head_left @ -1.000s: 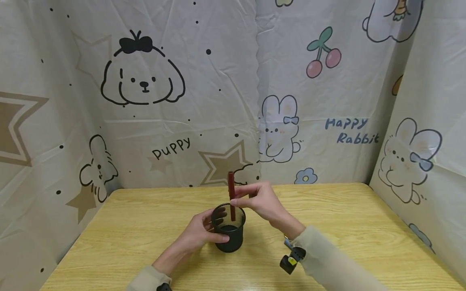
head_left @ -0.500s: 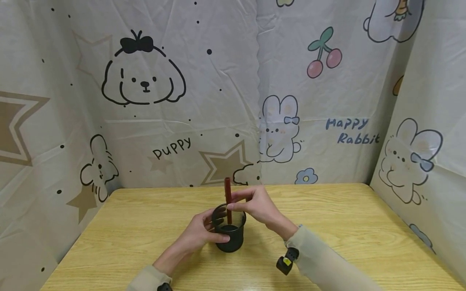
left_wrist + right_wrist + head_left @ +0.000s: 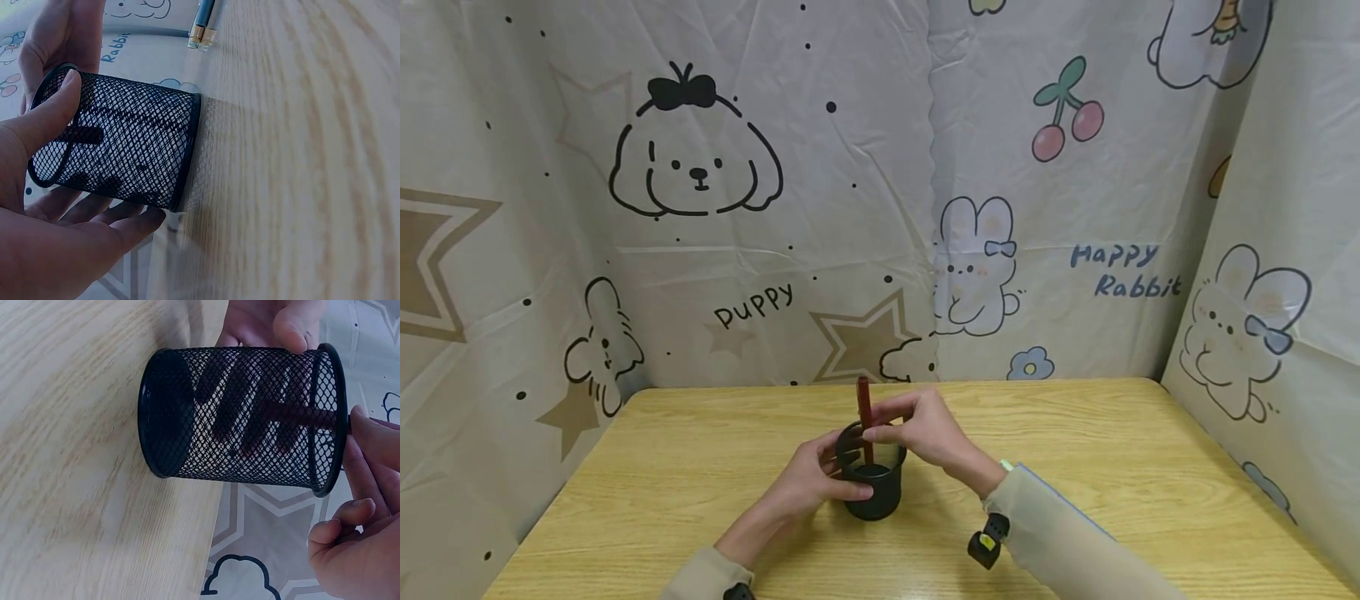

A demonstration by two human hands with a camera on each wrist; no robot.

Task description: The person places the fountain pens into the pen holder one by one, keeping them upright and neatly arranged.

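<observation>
A black mesh pencil cup (image 3: 880,497) stands upright on the table. My left hand (image 3: 805,475) grips it from the left, thumb on the near side and fingers around the far side, which show through the mesh (image 3: 206,456) in the right wrist view. Between thumb and fingertips my right hand (image 3: 928,429) pinches a dark red pen (image 3: 864,402), held nearly upright over the cup. Its lower part is inside the cup, and the lower end shows through the mesh above the cup's bottom. The right fingertips are right at the rim.
Pencils with eraser ends (image 3: 201,28) lie on the wooden table (image 3: 715,425), partly hidden by my right sleeve (image 3: 1060,533) in the head view. A printed cloth (image 3: 775,167) with cartoon drawings encloses the table's back and sides.
My right hand has lowered the red pen deeper into the cup and shifted it slightly left. The left hand and the cup have stayed in place.
</observation>
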